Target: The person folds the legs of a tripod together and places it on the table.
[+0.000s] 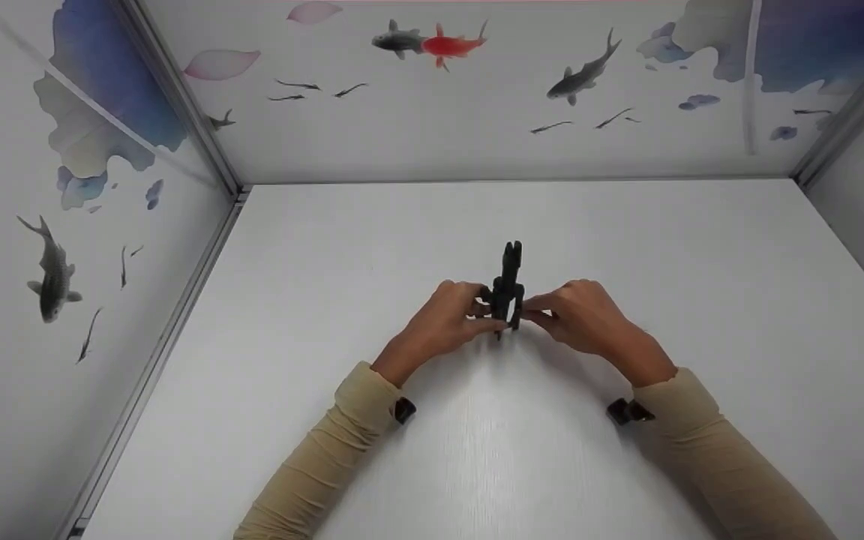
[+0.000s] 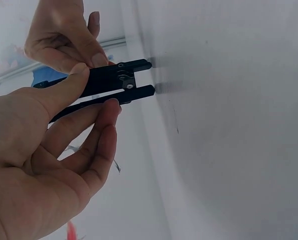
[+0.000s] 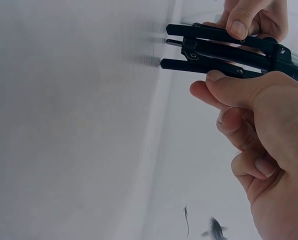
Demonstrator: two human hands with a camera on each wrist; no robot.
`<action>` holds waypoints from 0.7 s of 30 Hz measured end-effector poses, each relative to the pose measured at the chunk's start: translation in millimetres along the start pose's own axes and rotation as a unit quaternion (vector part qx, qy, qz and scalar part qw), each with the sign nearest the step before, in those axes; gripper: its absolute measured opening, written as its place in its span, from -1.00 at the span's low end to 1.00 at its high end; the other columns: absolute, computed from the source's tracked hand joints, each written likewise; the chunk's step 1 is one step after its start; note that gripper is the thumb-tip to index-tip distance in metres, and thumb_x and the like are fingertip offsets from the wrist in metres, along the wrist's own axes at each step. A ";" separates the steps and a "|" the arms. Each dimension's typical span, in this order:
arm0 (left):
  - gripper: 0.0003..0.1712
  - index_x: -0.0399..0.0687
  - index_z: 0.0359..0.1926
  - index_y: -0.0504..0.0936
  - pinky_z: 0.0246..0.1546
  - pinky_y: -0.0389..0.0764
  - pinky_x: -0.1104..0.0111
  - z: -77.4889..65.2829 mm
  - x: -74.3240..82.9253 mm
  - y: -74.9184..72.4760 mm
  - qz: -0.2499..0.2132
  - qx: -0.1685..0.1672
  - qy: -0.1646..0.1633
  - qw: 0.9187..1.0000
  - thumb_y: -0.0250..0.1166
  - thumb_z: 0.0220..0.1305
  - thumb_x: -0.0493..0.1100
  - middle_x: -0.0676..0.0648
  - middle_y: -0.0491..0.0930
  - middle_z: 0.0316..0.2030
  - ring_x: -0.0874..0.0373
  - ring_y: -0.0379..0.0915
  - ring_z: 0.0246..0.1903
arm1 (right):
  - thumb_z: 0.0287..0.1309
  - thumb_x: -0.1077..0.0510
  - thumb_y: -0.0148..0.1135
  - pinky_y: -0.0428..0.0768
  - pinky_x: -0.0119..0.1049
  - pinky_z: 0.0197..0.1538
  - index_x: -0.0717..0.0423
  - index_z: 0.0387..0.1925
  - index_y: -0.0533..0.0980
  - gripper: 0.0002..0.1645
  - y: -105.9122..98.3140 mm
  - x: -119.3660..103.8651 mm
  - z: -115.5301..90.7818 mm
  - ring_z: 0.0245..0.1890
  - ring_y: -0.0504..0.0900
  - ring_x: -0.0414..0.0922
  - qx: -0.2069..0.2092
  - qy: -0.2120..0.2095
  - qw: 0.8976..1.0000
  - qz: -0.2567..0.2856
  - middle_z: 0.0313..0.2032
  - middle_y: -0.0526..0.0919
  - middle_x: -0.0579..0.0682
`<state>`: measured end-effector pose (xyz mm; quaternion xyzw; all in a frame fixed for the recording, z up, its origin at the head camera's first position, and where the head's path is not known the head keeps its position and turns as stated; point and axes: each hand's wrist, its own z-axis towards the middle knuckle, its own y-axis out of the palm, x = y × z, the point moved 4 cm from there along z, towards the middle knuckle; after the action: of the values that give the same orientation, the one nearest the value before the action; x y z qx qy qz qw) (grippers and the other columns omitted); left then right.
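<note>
In the head view, a black tripod-like stand (image 1: pixel 507 274) is just right of the frame's centre, over the white bench (image 1: pixel 342 240). The left hand (image 1: pixel 443 322) grips it between thumb and fingers; the right hand (image 1: pixel 586 315) pinches 1 leg (image 3: pixel 189 66). At upper right in the right wrist view, 2 legs flank a central column (image 3: pixel 229 51).
</note>
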<state>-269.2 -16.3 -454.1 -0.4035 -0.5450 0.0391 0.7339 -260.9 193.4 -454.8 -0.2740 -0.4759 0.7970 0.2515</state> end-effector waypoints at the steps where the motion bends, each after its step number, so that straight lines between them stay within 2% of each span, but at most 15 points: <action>1: -0.67 -0.19 0.05 0.79 0.08 0.71 0.34 0.3 -0.2 0.2 0.002 0.000 0.000 1.000 0.57 0.35 -0.16 -0.13 0.86 -0.02 0.15 0.82 0.02 | 0.30 0.14 0.55 0.36 -0.36 -0.53 -0.10 -0.13 0.88 -0.86 -0.1 0.2 -0.3 -0.67 0.36 -0.33 0.000 0.001 1.000 0.001 -0.52 0.84 -0.11; 10: -0.67 -0.19 0.05 0.79 0.07 0.71 0.32 0.0 -0.3 1.2 0.008 -0.003 -0.003 1.000 0.57 0.35 -0.15 -0.13 0.86 -0.04 0.14 0.82 0.03 | 0.30 0.12 0.55 0.34 -0.38 -0.53 -0.09 -0.11 0.88 -0.85 1.6 1.4 -1.0 -0.68 0.33 -0.34 -0.002 0.000 1.000 0.005 -0.52 0.84 -0.09; 15: -0.66 -0.23 0.07 0.78 0.06 0.76 0.31 -1.3 1.6 1.5 0.000 0.002 -0.007 1.000 0.56 0.35 -0.18 -0.17 0.85 0.00 0.11 0.83 0.02 | 0.31 0.14 0.55 0.38 -0.37 -0.50 -0.11 -0.10 0.88 -0.84 1.4 2.1 -0.7 -0.65 0.40 -0.33 -0.012 0.012 1.000 0.021 -0.48 0.86 -0.09; 21: -0.64 -0.17 0.12 0.79 0.10 0.78 0.23 -0.2 2.9 0.8 0.007 0.006 -0.006 1.000 0.56 0.35 -0.18 -0.13 0.85 0.03 0.10 0.83 0.03 | 0.31 0.15 0.55 0.47 -0.35 -0.48 -0.13 -0.09 0.88 -0.82 -1.4 3.9 1.7 -0.61 0.51 -0.32 -0.031 0.013 0.999 0.027 -0.39 0.89 -0.11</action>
<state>-267.6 -14.5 -452.4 -0.4030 -0.5462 0.0497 0.7326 -264.7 195.5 -453.6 -0.3050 -0.4891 0.7849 0.2273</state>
